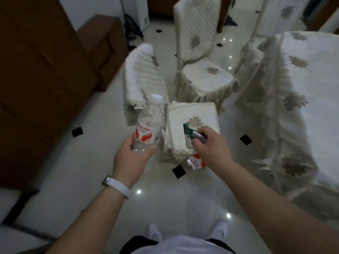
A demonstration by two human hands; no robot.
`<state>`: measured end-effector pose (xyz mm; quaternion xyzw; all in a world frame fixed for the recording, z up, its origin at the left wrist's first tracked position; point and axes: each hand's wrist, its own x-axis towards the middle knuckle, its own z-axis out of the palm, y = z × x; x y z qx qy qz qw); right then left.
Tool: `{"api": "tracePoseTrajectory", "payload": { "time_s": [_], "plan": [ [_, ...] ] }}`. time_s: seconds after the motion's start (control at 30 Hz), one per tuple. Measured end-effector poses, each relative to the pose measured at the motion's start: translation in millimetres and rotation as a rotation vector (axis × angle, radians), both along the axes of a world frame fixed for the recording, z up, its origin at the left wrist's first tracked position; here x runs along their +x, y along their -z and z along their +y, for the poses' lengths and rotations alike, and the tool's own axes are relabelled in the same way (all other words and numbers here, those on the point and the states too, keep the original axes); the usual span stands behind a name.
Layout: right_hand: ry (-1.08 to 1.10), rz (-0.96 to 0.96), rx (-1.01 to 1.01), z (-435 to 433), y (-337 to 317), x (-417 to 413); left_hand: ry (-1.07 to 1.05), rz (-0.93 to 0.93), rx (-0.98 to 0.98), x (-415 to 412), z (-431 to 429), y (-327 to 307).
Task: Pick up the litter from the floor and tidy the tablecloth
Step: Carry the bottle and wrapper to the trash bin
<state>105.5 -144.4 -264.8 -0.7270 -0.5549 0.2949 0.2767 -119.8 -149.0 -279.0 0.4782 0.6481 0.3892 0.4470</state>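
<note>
Over the quilted seat of the nearest chair (pixel 183 118), the person's right hand (pixel 211 149) pinches a crumpled green, white and silver wrapper (pixel 189 131) between thumb and fingertips. The wrapper hangs above the seat's front half; whether its lower edge touches the cushion I cannot tell. Just left of that chair, level with its seat, the left hand (pixel 132 156) is wrapped round the base of a clear plastic bottle (pixel 150 123). The bottle has a white cap and a red-and-orange label and tilts slightly away from the person, in front of the chair's padded back. A watch on a white strap (pixel 117 186) sits on the left wrist.

Below the right hand, at the chair's near corner, shows a red-and-white scrap (pixel 196 162). It is partly hidden by the wrist, so I cannot say whether it lies on the floor (pixel 91 162) or hangs from the hand. A black diamond tile (pixel 178 171) lies just beside it, on the person's side of the chair.

Right of the chair, well apart from it, the cream tablecloth (pixel 302 79) with grey flower motifs drapes off the table to the floor, bunched in folds along its hanging edge. Beyond the chair stands a second chair (pixel 201 70) in the same cover. Left of the chair, across the pale glossy tiles, is a dark wooden cabinet (pixel 36 79).
</note>
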Motion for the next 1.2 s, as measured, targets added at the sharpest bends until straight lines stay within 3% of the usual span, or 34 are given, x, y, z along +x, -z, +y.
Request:
{"api": "tracePoseTrajectory", "payload": {
  "time_s": [0.27,0.5,0.9,1.2],
  "plan": [
    [-0.215,0.001,0.019,52.3,-10.8,-125.5,-0.204,0.006,0.012,-119.1,7.9,1.0],
    [-0.249,0.067,-0.010,111.2,2.6,-148.2,-0.243,-0.007,-0.039,-132.8,50.2,11.7],
    [-0.370,0.164,-0.001,285.2,0.7,-172.0,-0.357,0.083,-0.046,-165.0,193.9,-13.6],
    [-0.382,0.218,-0.079,343.2,7.7,-223.4,-0.386,0.094,-0.055,-210.1,251.7,-9.0]
  ]
}}
